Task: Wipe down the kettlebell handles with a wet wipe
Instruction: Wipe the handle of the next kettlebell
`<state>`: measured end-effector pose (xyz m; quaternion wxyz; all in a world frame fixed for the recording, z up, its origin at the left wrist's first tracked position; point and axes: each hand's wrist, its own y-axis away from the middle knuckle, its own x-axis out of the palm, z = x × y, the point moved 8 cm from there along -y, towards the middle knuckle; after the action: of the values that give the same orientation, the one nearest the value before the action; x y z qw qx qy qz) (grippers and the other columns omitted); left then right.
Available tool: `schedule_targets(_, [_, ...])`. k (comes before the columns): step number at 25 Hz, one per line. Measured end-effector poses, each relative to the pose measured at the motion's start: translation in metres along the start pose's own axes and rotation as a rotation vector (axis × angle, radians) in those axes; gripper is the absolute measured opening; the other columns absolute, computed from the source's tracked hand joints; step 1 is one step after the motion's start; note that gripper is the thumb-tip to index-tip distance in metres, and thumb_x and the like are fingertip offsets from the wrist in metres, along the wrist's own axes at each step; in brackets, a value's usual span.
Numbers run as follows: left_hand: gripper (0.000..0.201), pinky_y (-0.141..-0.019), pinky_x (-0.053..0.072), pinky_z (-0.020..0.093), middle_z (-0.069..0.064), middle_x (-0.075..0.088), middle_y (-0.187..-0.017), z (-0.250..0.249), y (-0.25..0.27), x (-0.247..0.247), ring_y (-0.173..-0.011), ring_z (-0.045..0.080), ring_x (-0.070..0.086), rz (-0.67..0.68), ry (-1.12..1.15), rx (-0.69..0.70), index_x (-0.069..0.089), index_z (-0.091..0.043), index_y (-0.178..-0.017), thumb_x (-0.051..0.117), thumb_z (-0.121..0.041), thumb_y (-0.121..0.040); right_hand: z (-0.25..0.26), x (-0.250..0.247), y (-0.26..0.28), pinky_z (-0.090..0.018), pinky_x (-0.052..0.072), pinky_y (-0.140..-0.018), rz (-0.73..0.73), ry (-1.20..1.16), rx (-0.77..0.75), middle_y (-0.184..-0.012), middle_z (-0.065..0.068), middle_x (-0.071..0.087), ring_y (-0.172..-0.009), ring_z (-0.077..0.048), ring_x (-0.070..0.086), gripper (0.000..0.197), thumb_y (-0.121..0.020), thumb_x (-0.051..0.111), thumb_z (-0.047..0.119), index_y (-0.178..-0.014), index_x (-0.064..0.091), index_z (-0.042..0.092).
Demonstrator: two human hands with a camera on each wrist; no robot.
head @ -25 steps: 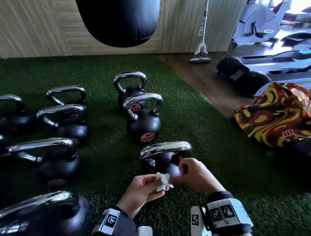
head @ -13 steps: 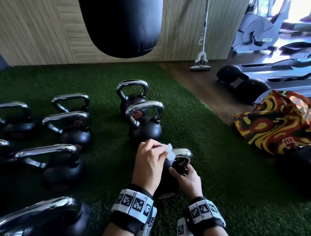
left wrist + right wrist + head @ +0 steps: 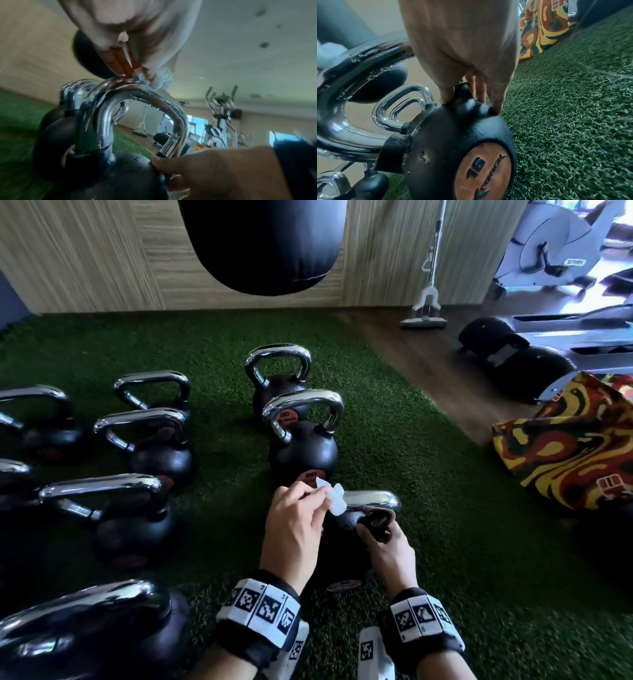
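Note:
A black kettlebell (image 3: 342,556) marked 16 (image 3: 477,167) stands nearest me on the green turf, its chrome handle (image 3: 373,499) wet with droplets. My left hand (image 3: 294,529) pinches a crumpled white wet wipe (image 3: 334,498) and holds it on the left end of that handle's top bar; the left wrist view shows the wipe (image 3: 161,81) touching the chrome (image 3: 137,92). My right hand (image 3: 387,546) grips the base of the handle's right leg, thumb and fingers (image 3: 494,97) on either side of the black boss (image 3: 464,90).
Several more chrome-handled kettlebells stand on the turf: two in a row beyond mine (image 3: 303,453), others to the left (image 3: 137,515). A black punching bag (image 3: 263,244) hangs ahead. A patterned bag (image 3: 568,446) lies right, by wooden floor, a mop (image 3: 424,316) and gym machines.
My left hand carried the wipe up from in front of me onto the handle's top bar. My right hand dropped from the handle's end to its right base. The view shifted forward.

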<state>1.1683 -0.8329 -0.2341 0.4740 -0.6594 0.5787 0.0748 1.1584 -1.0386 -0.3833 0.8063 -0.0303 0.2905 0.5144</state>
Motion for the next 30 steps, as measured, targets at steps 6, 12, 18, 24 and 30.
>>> schedule_targets(6, [0.010,-0.068,0.056,0.034,0.001,0.070,-0.080,0.085,0.045,0.000,-0.073,0.017,0.071,-0.212,0.300,-0.416,0.077,-0.007,-0.088,0.071,-0.012,-0.092,-0.005,0.002,-0.008,-0.035,0.054,-0.084,-0.029,-0.125,-0.047,-0.094,0.008,0.076,-0.095,-0.018,0.071,0.027,-0.079,0.083,0.036,-0.099,0.067,0.029])
schedule_targets(12, [0.026,-0.074,0.051,0.023,0.005,0.073,-0.081,0.109,0.085,0.040,-0.073,0.000,0.065,-0.315,0.649,-0.741,0.077,-0.023,-0.077,0.066,-0.007,-0.095,-0.016,0.007,-0.018,-0.045,0.058,-0.089,-0.016,-0.176,-0.068,-0.090,0.008,0.078,-0.091,-0.017,0.073,0.027,-0.076,0.085,0.038,-0.095,0.067,0.033])
schedule_targets(18, [0.026,-0.087,0.054,0.036,-0.001,0.076,-0.090,0.118,0.110,0.071,-0.092,0.018,0.068,-0.177,0.921,-0.881,0.076,-0.015,-0.090,0.056,-0.001,-0.099,-0.011,0.007,-0.014,-0.050,0.058,-0.089,-0.006,-0.257,-0.068,-0.093,0.007,0.078,-0.092,-0.018,0.073,0.038,-0.066,0.085,0.041,-0.099,0.069,0.029])
schedule_targets(24, [0.023,-0.069,0.052,0.014,-0.004,0.073,-0.082,0.090,0.104,0.046,-0.080,0.006,0.069,-0.246,0.522,-0.645,0.075,-0.019,-0.088,0.069,-0.041,-0.087,-0.006,0.005,-0.011,-0.051,0.060,-0.087,0.033,-0.266,-0.073,-0.090,0.006,0.080,-0.089,-0.017,0.075,0.027,-0.072,0.086,0.025,-0.096,0.073,0.025])
schedule_targets(30, [0.031,-0.060,0.043,0.017,0.005,0.075,-0.072,0.094,0.073,0.044,-0.064,0.018,0.070,-0.280,0.283,-0.527,0.078,-0.007,-0.080,0.072,-0.037,-0.086,0.007,-0.030,0.011,-0.026,0.055,-0.065,0.044,0.100,-0.164,-0.071,0.014,0.075,-0.069,-0.001,0.069,0.029,-0.058,0.092,0.030,-0.081,0.075,0.030])
